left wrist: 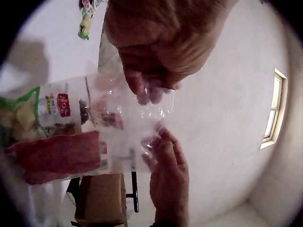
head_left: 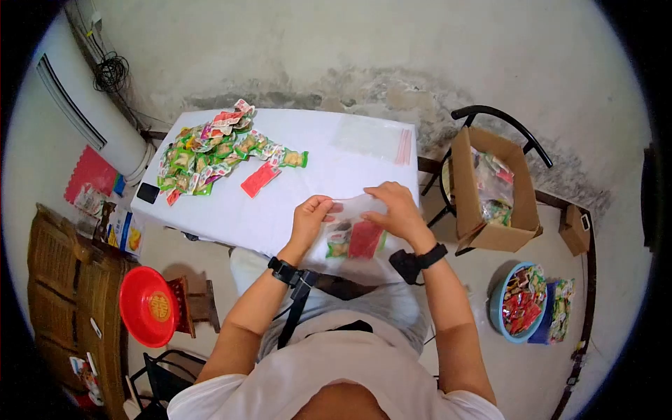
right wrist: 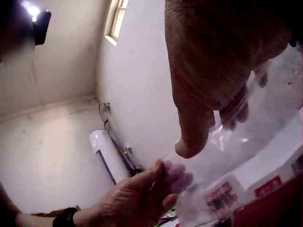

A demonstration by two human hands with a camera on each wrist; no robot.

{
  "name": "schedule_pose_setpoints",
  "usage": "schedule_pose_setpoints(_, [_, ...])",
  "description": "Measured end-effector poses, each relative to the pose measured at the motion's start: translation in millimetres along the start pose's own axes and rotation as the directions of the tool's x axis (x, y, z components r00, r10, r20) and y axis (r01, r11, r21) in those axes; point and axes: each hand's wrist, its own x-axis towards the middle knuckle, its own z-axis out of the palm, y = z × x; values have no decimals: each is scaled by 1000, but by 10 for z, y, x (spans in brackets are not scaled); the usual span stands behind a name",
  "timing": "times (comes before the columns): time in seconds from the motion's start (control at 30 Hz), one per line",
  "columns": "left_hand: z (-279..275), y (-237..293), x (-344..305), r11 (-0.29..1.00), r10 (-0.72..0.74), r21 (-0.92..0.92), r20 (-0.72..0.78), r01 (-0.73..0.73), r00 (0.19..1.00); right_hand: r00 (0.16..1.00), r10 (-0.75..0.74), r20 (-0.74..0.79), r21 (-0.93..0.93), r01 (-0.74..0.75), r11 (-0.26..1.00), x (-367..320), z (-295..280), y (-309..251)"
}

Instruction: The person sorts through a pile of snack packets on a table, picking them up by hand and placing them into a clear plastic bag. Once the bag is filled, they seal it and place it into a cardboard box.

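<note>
Plastic bag, see-through, is hanging between two hands right in front of the person's body, over the near edge of the table. You can see a red packet and a green-edged packet through the film, both down near the bottom. Left hand is pinching the bag's top edge on one side, thumb against fingers. Right hand has the other side pinched the same way, and its fingertips show through the plastic in the left wrist view.

Going outward, taking the bag as the middle of the clock in the head view: a loose red packet lies at 10 o'clock, with a big messy heap of snacks further out that way. Flat clear bags lie at 12. Roughly 9 has a black phone near the table's edge. Off the table, a cardboard box holding more packets is around 2, a blue tub full of them at 4, and a red basin at 8.
</note>
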Motion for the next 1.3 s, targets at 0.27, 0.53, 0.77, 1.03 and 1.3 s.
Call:
schedule_pose_setpoints(0.27, [-50,39,-44,998,56,-36,-5,-56,998,990,-1,138,201,-26,979,303,306,-97])
schedule_pose_setpoints(0.53, [-53,155,65,924,64,367,130,-108,989,987,41,154,259,-80,962,279,305,-112])
schedule_pose_setpoints(0.77, [-9,170,-9,939,43,337,83,-69,996,968,146,202,275,-199,941,254,283,-134])
schedule_pose_setpoints(1.03, [0,95,-24,956,114,267,31,-118,993,959,199,200,309,-254,916,172,203,2])
schedule_pose_setpoints(1.3, [118,278,-29,939,39,338,68,-60,997,958,207,200,262,-256,931,180,139,-65])
